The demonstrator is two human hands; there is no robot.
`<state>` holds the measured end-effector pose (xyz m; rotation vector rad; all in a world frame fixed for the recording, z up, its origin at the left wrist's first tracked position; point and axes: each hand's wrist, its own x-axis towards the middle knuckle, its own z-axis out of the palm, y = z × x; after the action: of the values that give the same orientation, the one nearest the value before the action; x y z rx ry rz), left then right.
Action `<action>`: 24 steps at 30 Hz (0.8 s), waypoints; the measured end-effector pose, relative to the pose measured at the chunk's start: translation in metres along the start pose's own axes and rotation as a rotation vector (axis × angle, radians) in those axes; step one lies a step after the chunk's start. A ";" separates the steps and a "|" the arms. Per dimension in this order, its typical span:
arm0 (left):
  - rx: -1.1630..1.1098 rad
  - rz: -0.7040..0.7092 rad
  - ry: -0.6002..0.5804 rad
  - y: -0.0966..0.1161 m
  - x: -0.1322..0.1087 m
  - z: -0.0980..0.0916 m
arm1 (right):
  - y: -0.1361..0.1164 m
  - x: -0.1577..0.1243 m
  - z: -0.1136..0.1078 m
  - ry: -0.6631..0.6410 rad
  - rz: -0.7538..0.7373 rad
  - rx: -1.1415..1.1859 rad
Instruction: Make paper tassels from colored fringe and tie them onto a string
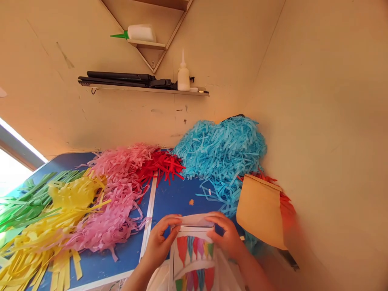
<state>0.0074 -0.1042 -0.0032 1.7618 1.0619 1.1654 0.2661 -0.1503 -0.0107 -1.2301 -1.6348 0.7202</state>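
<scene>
Both hands grip the top of a white packet near the table's front edge. Its face shows two curved rows of coloured tassels in red, blue, pink, yellow and green; whether they are printed or real I cannot tell. A pale strip like a flap stands at its upper end. My left hand pinches the left end of this strip between thumb and fingers. At the right end my right hand has a like pinch, thumb below and fingers over the top. The packet's lower part runs out of view.
Shredded paper tassels in green, yellow, pink and red cover the left of the blue table. A blue tassel heap leans by the wall, with a brown paper envelope nearby. Above, a shelf bears a squeeze bottle.
</scene>
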 end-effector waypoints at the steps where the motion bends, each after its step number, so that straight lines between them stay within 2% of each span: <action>1: -0.023 -0.015 0.015 -0.001 -0.001 0.001 | 0.001 -0.001 0.002 0.009 0.031 0.058; 5: 0.003 -0.030 -0.009 -0.001 -0.004 -0.001 | 0.001 -0.002 0.006 0.045 0.106 0.210; 10: 0.036 0.111 -0.139 0.014 -0.003 -0.007 | -0.006 0.002 0.005 -0.016 -0.012 0.236; 12: 0.026 0.066 -0.135 0.021 -0.004 -0.005 | -0.011 0.001 0.006 -0.001 0.027 0.286; 17: 0.005 -0.141 -0.019 0.035 -0.007 0.002 | -0.027 0.002 0.009 0.102 0.198 0.337; 20: 0.016 -0.244 -0.060 0.041 -0.008 -0.001 | -0.034 0.003 0.003 0.008 0.299 0.323; 24: 0.079 -0.255 -0.065 0.046 -0.013 -0.005 | -0.040 0.002 -0.006 -0.059 0.316 0.257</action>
<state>0.0104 -0.1320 0.0358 1.6544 1.2655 0.9150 0.2556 -0.1619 0.0266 -1.3002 -1.3556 1.1349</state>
